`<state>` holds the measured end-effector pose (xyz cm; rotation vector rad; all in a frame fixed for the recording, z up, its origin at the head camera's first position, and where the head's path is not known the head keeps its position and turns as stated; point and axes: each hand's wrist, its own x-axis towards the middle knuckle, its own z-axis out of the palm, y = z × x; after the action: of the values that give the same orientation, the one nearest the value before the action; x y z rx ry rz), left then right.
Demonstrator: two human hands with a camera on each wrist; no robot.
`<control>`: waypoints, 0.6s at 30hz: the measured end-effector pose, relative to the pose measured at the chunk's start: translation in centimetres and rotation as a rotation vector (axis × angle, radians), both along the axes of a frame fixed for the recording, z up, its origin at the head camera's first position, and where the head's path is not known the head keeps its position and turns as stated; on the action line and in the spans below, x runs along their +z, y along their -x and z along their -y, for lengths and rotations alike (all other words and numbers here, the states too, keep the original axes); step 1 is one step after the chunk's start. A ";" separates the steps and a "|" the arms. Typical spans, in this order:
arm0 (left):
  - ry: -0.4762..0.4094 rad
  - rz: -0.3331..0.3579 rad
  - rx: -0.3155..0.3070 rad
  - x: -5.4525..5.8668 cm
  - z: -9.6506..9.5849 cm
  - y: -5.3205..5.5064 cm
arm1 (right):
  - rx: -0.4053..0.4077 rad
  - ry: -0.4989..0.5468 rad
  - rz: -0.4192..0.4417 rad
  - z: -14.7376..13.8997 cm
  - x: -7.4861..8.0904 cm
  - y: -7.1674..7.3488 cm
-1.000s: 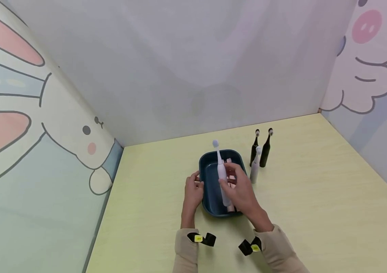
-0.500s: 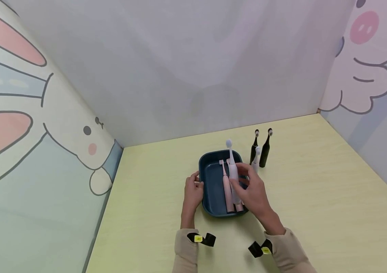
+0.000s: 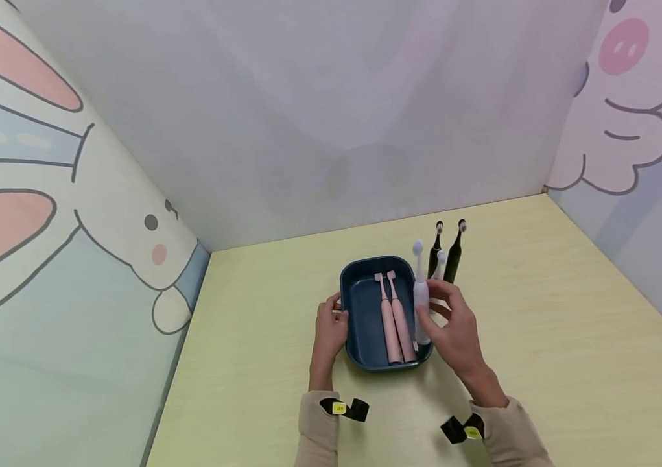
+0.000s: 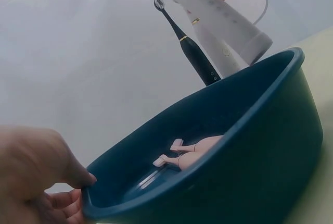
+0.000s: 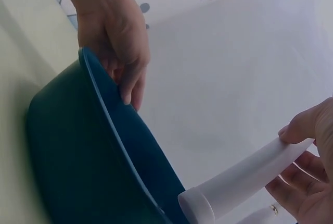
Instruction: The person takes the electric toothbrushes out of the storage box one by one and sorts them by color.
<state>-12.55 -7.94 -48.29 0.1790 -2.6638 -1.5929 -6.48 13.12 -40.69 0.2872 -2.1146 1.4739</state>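
My left hand [image 3: 331, 327] grips the left rim of a dark blue plastic tub [image 3: 364, 324]; in the left wrist view its thumb hooks over the rim and the fingers lie outside. With thumb and fingers my right hand [image 3: 458, 331] pinches a pale lavender-white electric toothbrush [image 3: 421, 298], head up, over the tub's right edge. The toothbrush's base [image 5: 196, 206] shows above the rim in the right wrist view. Inside the tub, two pink electric toothbrushes [image 3: 390, 332] lie side by side, heads toward the far end.
Just beyond the right hand, two black electric toothbrushes [image 3: 454, 256] and a pale one [image 3: 439, 264] stand upright on the light wooden table [image 3: 249, 337]. A grey-white wall [image 3: 307, 130] rises behind, with cartoon-printed walls on both sides.
My right hand has carried the pale toothbrush rightward from over the tub's middle to its right edge, uncovering the pink toothbrushes. The left hand and tub have stayed put.
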 end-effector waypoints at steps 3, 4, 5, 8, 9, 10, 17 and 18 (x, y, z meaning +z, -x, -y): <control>-0.002 -0.001 -0.002 0.0 0.0 0.0 | -0.002 0.016 -0.003 -0.7 -0.5 0.1; -0.004 -0.002 -0.002 0.0 0.0 0.0 | -0.001 0.022 0.000 -0.9 -0.9 0.3; -0.005 -0.004 -0.003 0.0 0.0 0.0 | -0.004 0.021 0.002 -1.3 -1.3 0.4; -0.008 -0.007 -0.006 0.1 0.0 -0.1 | -0.013 0.025 -0.001 -2.1 -2.5 0.8; -0.009 -0.007 -0.006 0.1 0.0 -0.1 | -0.017 0.025 -0.008 -2.3 -2.8 0.8; -0.009 -0.009 -0.007 0.1 0.0 -0.1 | -0.021 0.028 -0.013 -2.5 -2.9 0.8; -0.005 -0.010 -0.006 0.0 0.0 0.0 | -0.060 0.038 -0.011 -3.6 -3.4 0.9; -0.003 -0.010 -0.006 0.0 0.0 0.0 | -0.066 0.042 -0.005 -3.8 -3.4 1.0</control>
<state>-12.56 -7.94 -48.28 0.1633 -2.6569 -1.5950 -7.44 16.91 -44.14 0.2029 -2.0667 1.4764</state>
